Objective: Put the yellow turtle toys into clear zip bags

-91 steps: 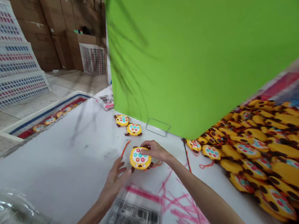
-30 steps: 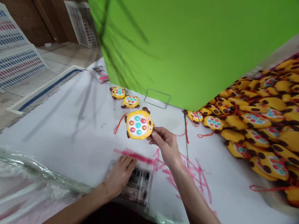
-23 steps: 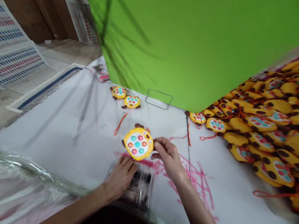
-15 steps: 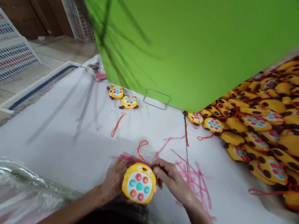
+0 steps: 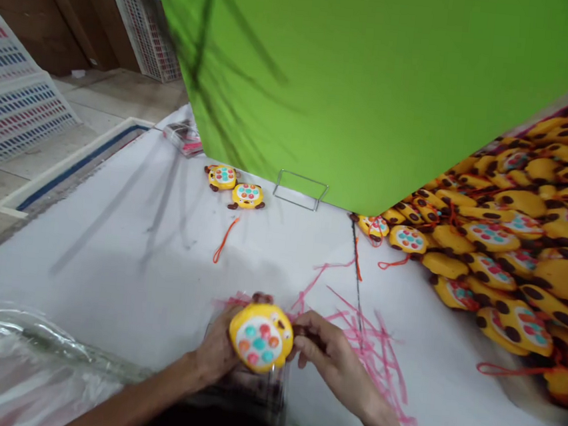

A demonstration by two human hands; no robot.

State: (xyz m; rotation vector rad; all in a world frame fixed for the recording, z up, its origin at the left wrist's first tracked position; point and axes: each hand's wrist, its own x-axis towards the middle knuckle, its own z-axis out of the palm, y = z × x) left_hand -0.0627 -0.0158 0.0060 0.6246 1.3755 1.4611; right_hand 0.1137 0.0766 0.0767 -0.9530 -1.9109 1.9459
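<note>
A yellow animal-shaped push-button game toy [image 5: 260, 339], with dark brown ears and a white panel of coloured round buttons, is between my hands above the white table. My left hand [image 5: 219, 349] grips it from the left, its fingers partly hidden behind the toy. At the toy's right side, my right hand [image 5: 327, 348] has thumb and fingers closed on a dark ear. The toy is turned so that its face points to the upper right. An orange cord loop [image 5: 226, 239] lies on the table beyond it, below two similar toys [image 5: 247, 196].
A large pile of the same toys [image 5: 493, 234] covers the right side. A green board [image 5: 356, 93] stands across the back, with a wire frame [image 5: 300, 190] at its lower edge. Pink marks [image 5: 375, 356] streak the white table [image 5: 125, 238]. Slatted baskets [image 5: 20, 110] stand at left.
The toy has rotated clockwise, its face swinging from the top to the upper right. My right hand has closed on its ear. The cord loop above the toy no longer shows.
</note>
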